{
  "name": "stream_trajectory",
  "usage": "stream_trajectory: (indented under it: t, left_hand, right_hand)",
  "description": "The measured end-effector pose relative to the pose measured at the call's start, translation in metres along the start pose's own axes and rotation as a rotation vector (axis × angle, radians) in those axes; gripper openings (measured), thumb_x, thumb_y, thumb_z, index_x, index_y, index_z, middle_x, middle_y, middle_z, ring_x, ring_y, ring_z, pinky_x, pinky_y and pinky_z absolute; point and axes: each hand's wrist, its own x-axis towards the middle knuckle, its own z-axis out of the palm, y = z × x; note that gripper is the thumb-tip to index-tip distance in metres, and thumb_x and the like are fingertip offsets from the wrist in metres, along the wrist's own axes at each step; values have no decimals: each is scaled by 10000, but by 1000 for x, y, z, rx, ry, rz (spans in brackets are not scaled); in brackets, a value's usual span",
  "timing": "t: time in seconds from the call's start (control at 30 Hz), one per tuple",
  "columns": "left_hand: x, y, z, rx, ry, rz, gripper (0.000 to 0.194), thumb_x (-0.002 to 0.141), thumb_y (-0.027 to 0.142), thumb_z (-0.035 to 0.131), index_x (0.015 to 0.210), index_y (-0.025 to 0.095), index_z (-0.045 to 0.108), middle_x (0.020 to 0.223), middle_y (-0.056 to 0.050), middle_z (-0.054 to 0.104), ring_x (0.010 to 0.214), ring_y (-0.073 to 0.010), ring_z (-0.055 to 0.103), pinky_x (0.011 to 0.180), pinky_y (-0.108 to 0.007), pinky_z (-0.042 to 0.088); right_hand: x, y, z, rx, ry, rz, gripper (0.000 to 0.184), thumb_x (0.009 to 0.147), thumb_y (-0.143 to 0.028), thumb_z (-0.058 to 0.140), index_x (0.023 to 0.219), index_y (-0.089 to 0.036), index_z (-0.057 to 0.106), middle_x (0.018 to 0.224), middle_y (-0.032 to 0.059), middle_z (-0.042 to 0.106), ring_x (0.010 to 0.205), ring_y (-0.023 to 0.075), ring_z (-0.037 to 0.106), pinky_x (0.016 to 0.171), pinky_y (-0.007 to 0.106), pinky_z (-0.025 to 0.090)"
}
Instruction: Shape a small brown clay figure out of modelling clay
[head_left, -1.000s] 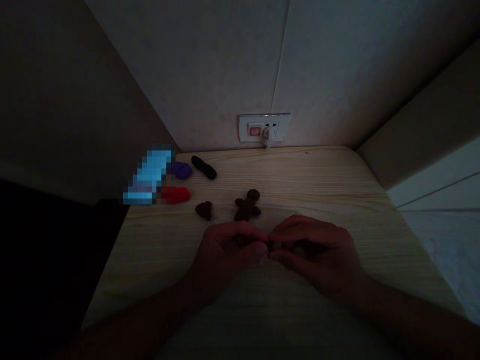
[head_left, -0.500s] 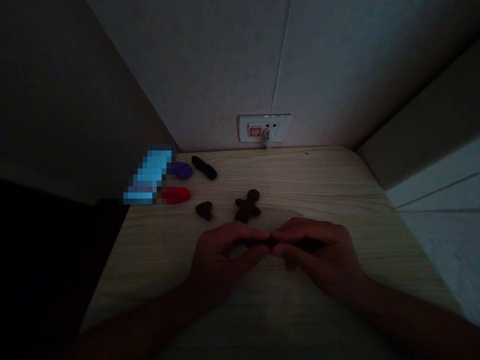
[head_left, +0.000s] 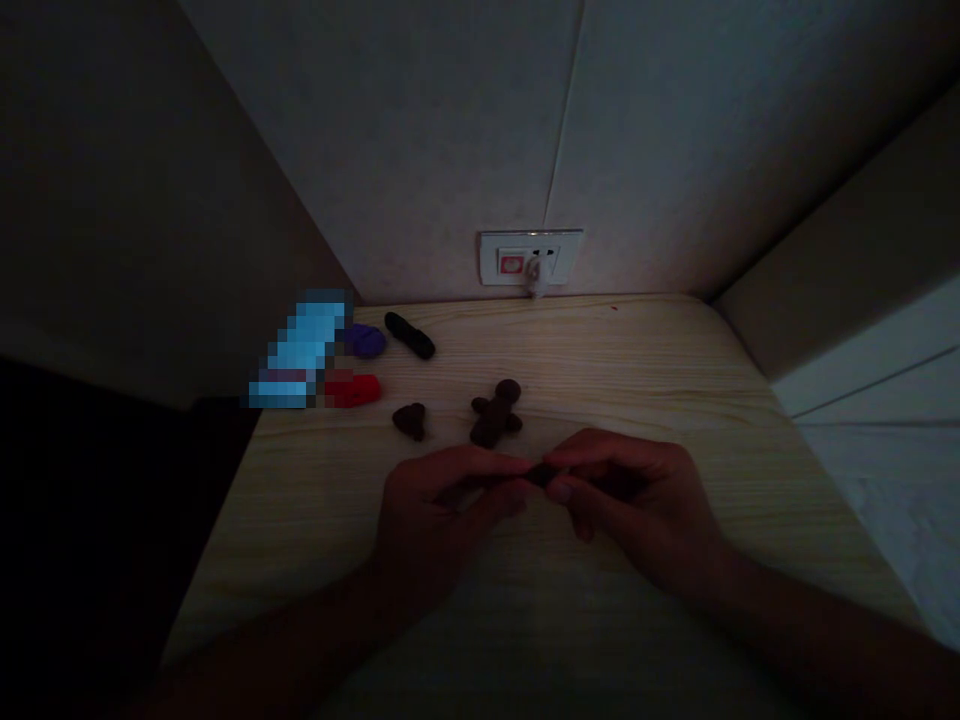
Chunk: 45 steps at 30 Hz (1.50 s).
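A small dark brown piece of modelling clay is pinched between the fingertips of both hands, just above the table. My left hand is closed on its left end, thumb below and fingers above. My right hand grips the right end the same way; fingers cover much of the piece. Beyond them a brown clay figure with a round head and two short arms lies on the table. Left of the figure is a brown clay lump.
On the wooden table lie a black clay roll, a purple clay lump and a red clay piece. A bright pixelated phone-like shape is at the left edge. A wall socket holds a plug. The room is dim.
My left fingertips have drawn slightly left, away from the right ones, so more of the brown clay shows between them. The things on the table stay in place.
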Motion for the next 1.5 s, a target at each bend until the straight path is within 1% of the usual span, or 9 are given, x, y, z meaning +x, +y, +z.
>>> stream_trajectory:
  t: [0.13, 0.33, 0.57, 0.77, 0.93, 1.13, 1.3, 1.4, 1.5]
  left_hand:
    - [1, 1, 0, -24, 45, -32, 184, 685, 81, 875, 750, 244, 821, 715, 23, 803, 628, -138, 747, 582, -183, 598]
    - [2, 0, 0, -166, -8, -59, 255, 727, 2, 790, 767, 251, 826, 697, 34, 776, 599, -105, 721, 565, -151, 575]
    - [6, -3, -1, -187, -22, 34, 163, 697, 95, 884, 746, 242, 831, 761, -3, 768, 705, -125, 717, 644, -180, 582]
    - [6, -4, 0, -313, -99, -70, 104, 717, 227, 906, 772, 227, 818, 754, -16, 756, 686, -125, 697, 615, -187, 570]
    - [7, -5, 1, -346, -151, -195, 143, 733, 306, 892, 754, 203, 795, 701, -14, 721, 532, -98, 609, 489, -194, 513]
    - [7, -13, 2, -546, -241, -280, 198, 723, 383, 907, 768, 226, 794, 646, 13, 683, 503, -83, 583, 503, -207, 487]
    - [6, -16, 3, -529, -244, -354, 252, 770, 460, 859, 851, 226, 814, 606, 1, 675, 513, -106, 578, 501, -228, 466]
    - [6, -12, 0, -512, -193, -316, 195, 832, 408, 814, 900, 225, 807, 681, -10, 729, 527, -105, 595, 514, -227, 482]
    - [10, -4, -7, -392, -93, -142, 128, 903, 337, 735, 917, 222, 791, 707, -7, 747, 566, -109, 623, 561, -227, 512]
  right_hand:
    - [0, 1, 0, 32, 1, -17, 122, 801, -218, 850, 913, -256, 826, 800, 18, 778, 455, 69, 612, 414, 169, 518]
    - [1, 0, 0, 66, -17, 41, 87, 800, -237, 849, 884, -249, 829, 772, 16, 777, 437, 70, 600, 400, 172, 524]
    - [2, 3, 0, 195, -57, 86, 114, 779, -239, 870, 886, -258, 838, 726, 3, 764, 414, 59, 590, 387, 154, 498]
    - [4, 1, 0, 238, -92, 146, 137, 762, -294, 886, 879, -246, 836, 598, -27, 686, 393, 65, 555, 362, 159, 463]
    - [4, 1, -1, 229, -98, 136, 155, 735, -240, 899, 871, -232, 825, 703, -9, 729, 423, 60, 581, 376, 153, 475]
    - [4, 2, -2, 293, -148, 141, 145, 763, -238, 881, 897, -243, 825, 757, -6, 741, 435, 55, 587, 381, 147, 470]
    - [4, 3, -2, 350, -162, 162, 141, 775, -241, 880, 904, -250, 823, 739, -2, 752, 425, 50, 574, 384, 149, 457]
    - [4, 3, -2, 345, -151, 182, 162, 766, -261, 890, 907, -244, 812, 741, 1, 762, 420, 53, 559, 378, 158, 448]
    - [6, 3, -4, 323, -112, 177, 207, 751, -252, 899, 930, -233, 798, 730, -4, 758, 407, 49, 539, 367, 157, 420]
